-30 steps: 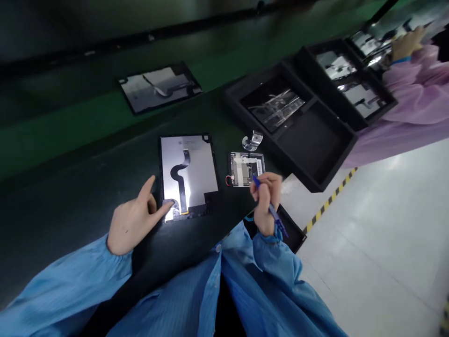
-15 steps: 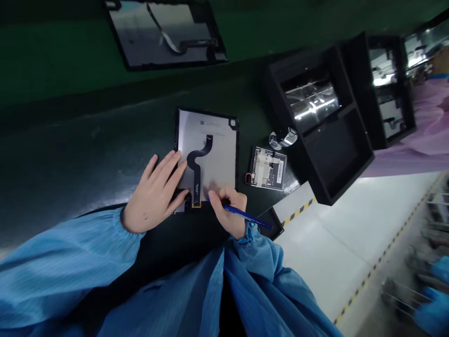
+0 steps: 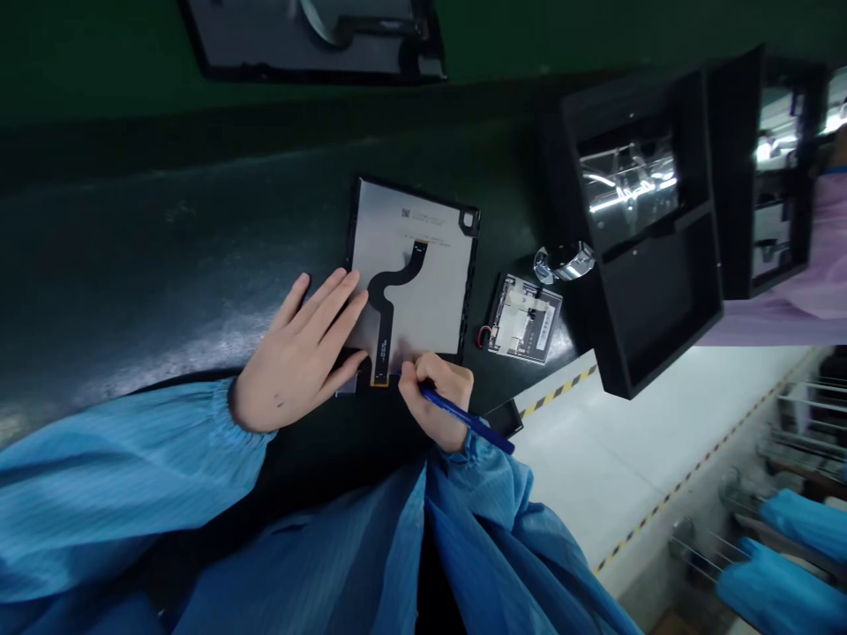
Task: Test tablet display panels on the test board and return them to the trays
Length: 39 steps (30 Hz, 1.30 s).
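Note:
A flat display panel (image 3: 430,304) lies back side up on the dark table, tilted slightly, with a black flex cable (image 3: 385,331) curving down its middle to the lower edge. My left hand (image 3: 301,357) rests with fingers spread, its fingertips over the panel's left edge. In my right hand (image 3: 437,397) is a blue pen (image 3: 473,425), pinched between thumb and fingers; its tip is at the panel's lower edge, right of the cable's end. Right of the panel lies a small circuit board module (image 3: 524,319) with a red wire.
A roll of shiny tape (image 3: 564,263) sits by a black tray (image 3: 662,282) holding a glossy panel; a second black tray (image 3: 768,176) stands behind it. Another dark panel (image 3: 265,40) lies at the top. A person's pink sleeve (image 3: 824,229) shows far right.
My view has shifted, so the panel and trays appear further right, and the panel looks turned slightly clockwise. Both hands keep their places at its edges; the pen stays in my right hand.

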Each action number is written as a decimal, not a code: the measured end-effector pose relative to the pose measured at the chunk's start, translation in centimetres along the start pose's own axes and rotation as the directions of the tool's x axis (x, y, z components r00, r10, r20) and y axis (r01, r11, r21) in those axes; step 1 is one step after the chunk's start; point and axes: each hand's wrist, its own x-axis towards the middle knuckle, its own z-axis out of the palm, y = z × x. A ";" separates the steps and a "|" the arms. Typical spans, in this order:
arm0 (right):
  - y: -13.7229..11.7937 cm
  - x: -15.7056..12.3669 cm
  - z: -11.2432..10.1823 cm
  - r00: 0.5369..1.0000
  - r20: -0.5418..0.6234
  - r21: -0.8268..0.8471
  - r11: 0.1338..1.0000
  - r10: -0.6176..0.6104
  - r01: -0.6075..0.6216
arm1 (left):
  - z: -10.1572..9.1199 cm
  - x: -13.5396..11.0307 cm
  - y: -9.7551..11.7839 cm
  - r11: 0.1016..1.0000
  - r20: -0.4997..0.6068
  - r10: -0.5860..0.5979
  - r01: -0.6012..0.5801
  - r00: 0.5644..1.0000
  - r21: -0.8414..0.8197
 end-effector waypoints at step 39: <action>5.1 -1.8 -7.1 0.970 -0.197 -0.030 0.988 0.145 -0.154 | 0.5 8.4 7.1 0.805 0.162 -0.128 0.198 0.978 -0.559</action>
